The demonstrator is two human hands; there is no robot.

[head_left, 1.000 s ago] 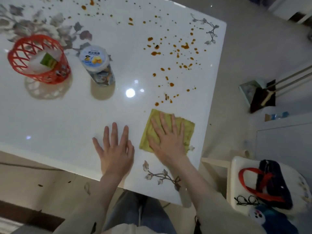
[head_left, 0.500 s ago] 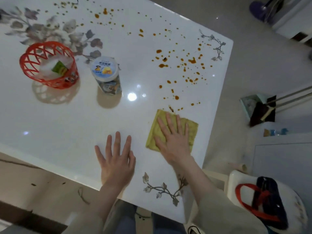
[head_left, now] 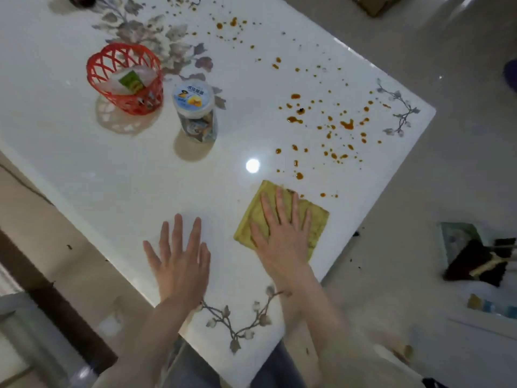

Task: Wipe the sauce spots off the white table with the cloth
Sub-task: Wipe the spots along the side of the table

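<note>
Right grip [head_left: 282, 233] spread flat over yellow cloth [head_left: 253, 214], its middle hidden; left grip [head_left: 181, 261] spread on table [head_left: 140, 177].

Glossy white across the table [head_left: 134, 177], printed with a grey-and-mauve leaf spray [head_left: 156, 37] at the far side and thin grey flower sprigs [head_left: 400, 113] at the corners. Orange-brown for the sauce spots [head_left: 347, 124], scattered as dots and small blots, with one near-black speck among them. Dull yellow-green on the cloth [head_left: 319, 228], plain, with a brownish stain at its far edge. Red-orange open lattice for the basket [head_left: 131, 105], around a green-and-yellow packet [head_left: 130, 81]. Pale blue with a yellow picture on the jar lid [head_left: 193, 98].
</note>
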